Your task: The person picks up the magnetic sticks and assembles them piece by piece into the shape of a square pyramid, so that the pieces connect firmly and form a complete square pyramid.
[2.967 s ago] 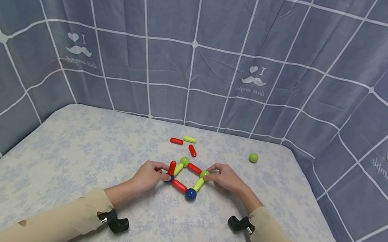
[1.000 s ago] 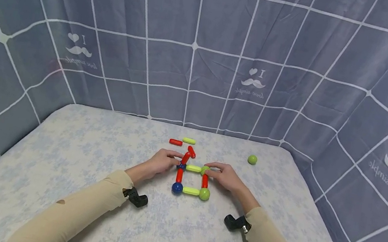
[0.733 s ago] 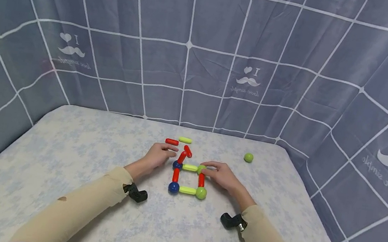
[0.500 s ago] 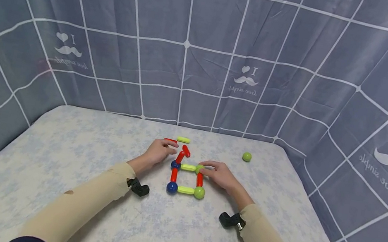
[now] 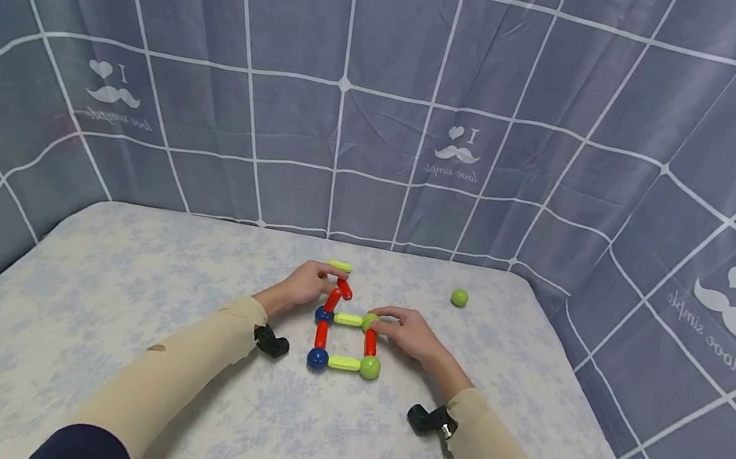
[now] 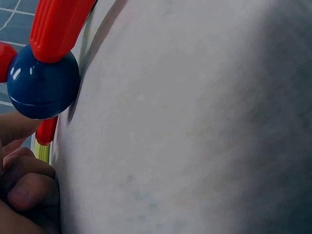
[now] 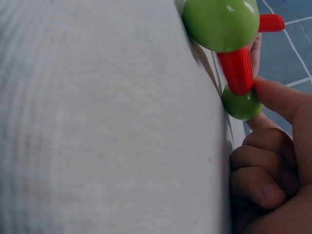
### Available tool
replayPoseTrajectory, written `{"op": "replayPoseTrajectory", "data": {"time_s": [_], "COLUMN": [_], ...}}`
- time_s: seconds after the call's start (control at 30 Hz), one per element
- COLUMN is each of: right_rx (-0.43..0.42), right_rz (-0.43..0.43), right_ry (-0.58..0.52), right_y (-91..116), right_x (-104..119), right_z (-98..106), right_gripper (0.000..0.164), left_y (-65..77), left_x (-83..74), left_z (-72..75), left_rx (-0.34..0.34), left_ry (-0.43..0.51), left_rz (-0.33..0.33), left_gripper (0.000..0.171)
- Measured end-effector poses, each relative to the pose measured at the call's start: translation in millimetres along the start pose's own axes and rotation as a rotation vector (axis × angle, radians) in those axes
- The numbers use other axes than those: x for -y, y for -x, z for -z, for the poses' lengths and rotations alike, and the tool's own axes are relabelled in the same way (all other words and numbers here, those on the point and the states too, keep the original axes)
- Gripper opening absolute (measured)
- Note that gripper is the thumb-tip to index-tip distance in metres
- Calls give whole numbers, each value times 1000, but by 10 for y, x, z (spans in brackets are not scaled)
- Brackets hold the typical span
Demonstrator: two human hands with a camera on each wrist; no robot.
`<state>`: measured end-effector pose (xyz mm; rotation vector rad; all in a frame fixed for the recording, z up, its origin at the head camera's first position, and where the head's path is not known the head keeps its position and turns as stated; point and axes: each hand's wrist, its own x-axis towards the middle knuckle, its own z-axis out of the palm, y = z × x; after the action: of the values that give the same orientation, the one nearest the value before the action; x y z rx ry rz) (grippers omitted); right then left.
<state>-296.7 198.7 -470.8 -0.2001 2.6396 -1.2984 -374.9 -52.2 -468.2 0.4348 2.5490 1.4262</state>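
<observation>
A square of magnetic rods and balls lies on the table: blue balls at the left corners, near one [image 5: 318,358], green balls at the right, near one [image 5: 369,367]. Red rods form its left and right sides, yellow-green rods the near and far sides. Another red rod [image 5: 332,300] stands up, leaning, from the far blue ball [image 6: 44,83]. My right hand [image 5: 412,335] pinches the far green ball [image 7: 242,103] between thumb and index finger. Behind the square, my left hand [image 5: 304,285] reaches with index finger and thumb apart, fingertips beside a loose red rod [image 5: 345,288].
A loose yellow-green rod [image 5: 339,266] lies just beyond the left hand. Farther right sits a loose green ball [image 5: 459,298]. A grey-blue curtain [image 5: 386,105] hangs behind the table [image 5: 281,431]. Dark navy cloth [image 5: 85,449] overlaps the left sleeve.
Both hands have turned the square from diamond-wise to straight. My left hand then let go of the blue ball and moved farther back, hiding one loose red rod. The view has swung slightly right.
</observation>
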Motion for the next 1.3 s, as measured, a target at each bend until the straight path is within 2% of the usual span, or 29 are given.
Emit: {"op": "replayPoseTrajectory", "data": {"time_s": [0.2, 0.3, 0.4, 0.5, 0.63, 0.8, 1.0, 1.3], "right_rx": [-21, -25, -22, -34, -36, -28, -25, -2], "right_rz": [-6, -1, 1, -5, -11, -3, 9, -1], "right_ry": [24, 31, 19, 15, 19, 11, 18, -1], "right_y": [8, -2, -6, -15, -19, -11, -14, -1], "right_x": [18, 36, 40, 40, 28, 13, 25, 19], "right_z": [-18, -13, -36, -38, -24, -23, -22, -34], "right_gripper": [32, 31, 30, 28, 27, 29, 31, 33], "left_y": [-56, -81, -67, -46, 10, 79, 117, 139], "left_x": [1, -3, 8, -1, -34, -96, -90, 0], "left_z": [22, 32, 33, 42, 89, 181, 240, 174], "left_rx": [44, 26, -9, -25, -20, 15, 41, 19], "left_ry": [-60, -85, -105, -139, -201, -250, -244, -180], "left_rz": [-27, -18, -3, -15, -22, 4, -4, -26], "left_gripper": [38, 35, 31, 25, 19, 12, 14, 17]}}
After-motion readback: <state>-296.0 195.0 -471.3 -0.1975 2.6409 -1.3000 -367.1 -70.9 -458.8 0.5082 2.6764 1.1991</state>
